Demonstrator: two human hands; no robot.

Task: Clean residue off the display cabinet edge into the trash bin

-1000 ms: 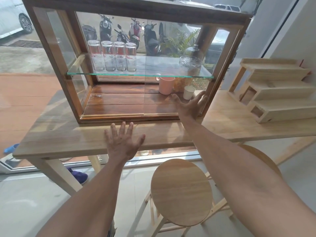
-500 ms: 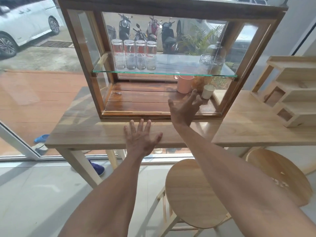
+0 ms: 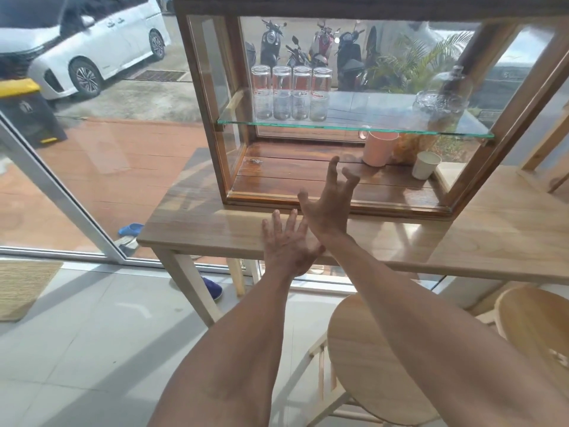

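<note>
Over the table edge, both hands: working bare, holding nothing.
Right hand (image 3: 326, 208): hovering in front of the display cabinet's (image 3: 203, 97) lower front rail, fingers (image 3: 333, 167) spread and curling, empty; whether it is touching the wood cannot be told.
Left hand (image 3: 286, 245): lying palm-down on the table (image 3: 197, 223), fingers fanned flat, just below and partly under the right wrist.
Display cabinet: standing on the table, a wood frame with glass panes, its front edge running just beyond both hands.
Residue (image 3: 255, 161): showing as a small pale patch on the cabinet's wooden floor, far left (well apart from the right hand).
Glass shelf (image 3: 354, 128): carrying four upturned glasses (image 3: 291, 92) in a row at left and a glass jar (image 3: 440, 98) at right.
Cabinet floor, right: holding a pink cup (image 3: 378, 148) and a small white cup (image 3: 425, 165), near each other.
Stools (image 3: 369, 365): sitting under the right forearm, round wooden seats.
Trash bin (image 3: 27, 112): standing outside beyond the window glass, dark with a yellow lid, well apart from the cabinet.
</note>
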